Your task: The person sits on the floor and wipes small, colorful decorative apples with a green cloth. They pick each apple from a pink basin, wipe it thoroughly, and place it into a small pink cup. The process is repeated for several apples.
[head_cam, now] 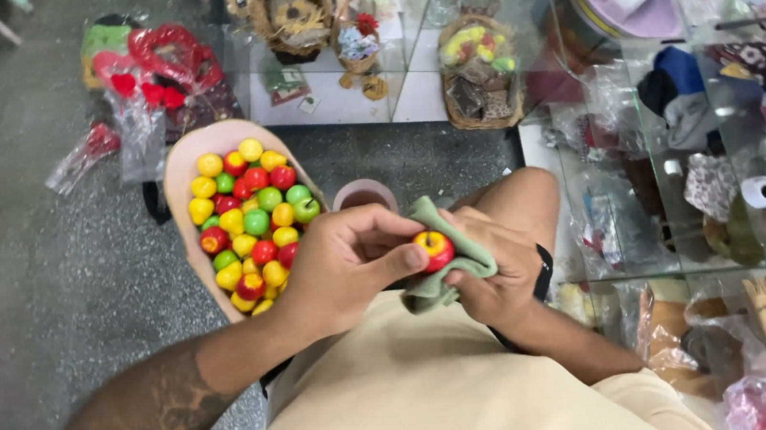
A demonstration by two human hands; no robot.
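My left hand pinches a small red and yellow toy apple between thumb and fingers. My right hand cups a pale green cloth that wraps around the apple from below and behind. Both hands meet above my lap, over beige trousers. Just left of my left hand lies an oval beige tray piled with several small red, yellow and green toy fruits.
A small pink roll lies on the grey floor beside the tray. Wicker baskets with trinkets stand in a glass case ahead. Red ornaments in plastic bags lie at upper left. Glass shelves with soft toys fill the right.
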